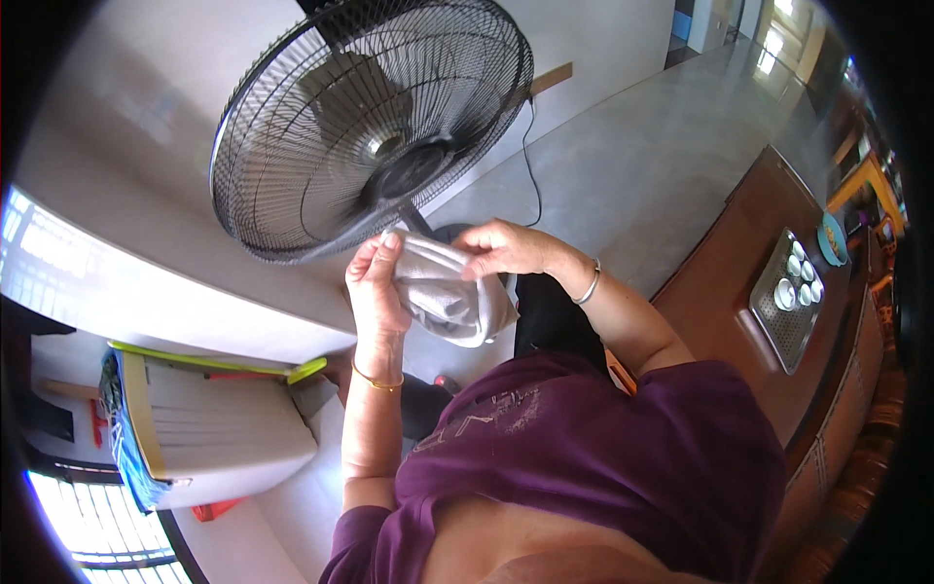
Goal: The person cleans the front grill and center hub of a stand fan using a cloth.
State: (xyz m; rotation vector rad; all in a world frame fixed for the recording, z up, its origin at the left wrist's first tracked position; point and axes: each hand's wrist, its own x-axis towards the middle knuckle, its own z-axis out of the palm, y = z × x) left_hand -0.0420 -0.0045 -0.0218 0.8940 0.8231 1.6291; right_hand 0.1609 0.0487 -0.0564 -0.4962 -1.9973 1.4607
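A pale grey cloth (443, 290) hangs loosely bunched in mid-air; it looks light, soft and limp, its upper rim the likeliest hold; the fingers of the left hand (377, 282) pinch that rim's left end; those of the right hand (508, 247) curl against its right, whether gripping cannot be told; a black fan (409, 167) stands beyond.

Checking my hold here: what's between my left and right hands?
A bunched, pale cloth lies between the left hand and the right hand in the head view; both touch it.
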